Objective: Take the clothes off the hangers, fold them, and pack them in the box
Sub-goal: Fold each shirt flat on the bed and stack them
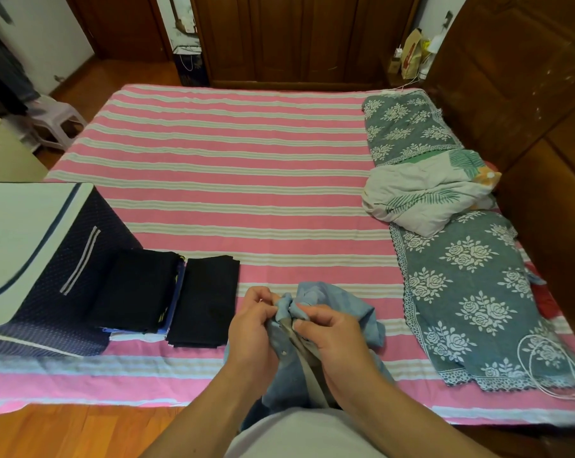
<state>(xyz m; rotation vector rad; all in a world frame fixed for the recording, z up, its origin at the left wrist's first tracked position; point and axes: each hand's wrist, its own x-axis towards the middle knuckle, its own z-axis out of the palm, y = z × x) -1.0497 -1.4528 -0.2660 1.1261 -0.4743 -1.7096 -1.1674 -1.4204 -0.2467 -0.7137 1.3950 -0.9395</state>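
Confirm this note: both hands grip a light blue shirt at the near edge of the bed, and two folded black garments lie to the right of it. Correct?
Not quite. In the head view both the left hand and the right hand grip the light blue shirt at the near edge of the bed, but the folded black garments lie to its left, beside the box.

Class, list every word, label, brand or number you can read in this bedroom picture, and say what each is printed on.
No text here can be read.
Paper bag by the far wall: red print, too small and blurred to read.
Dark bag beyond the bed: pale marks, unreadable.
Box, folded clothes, blue shirt: no lettering shows.
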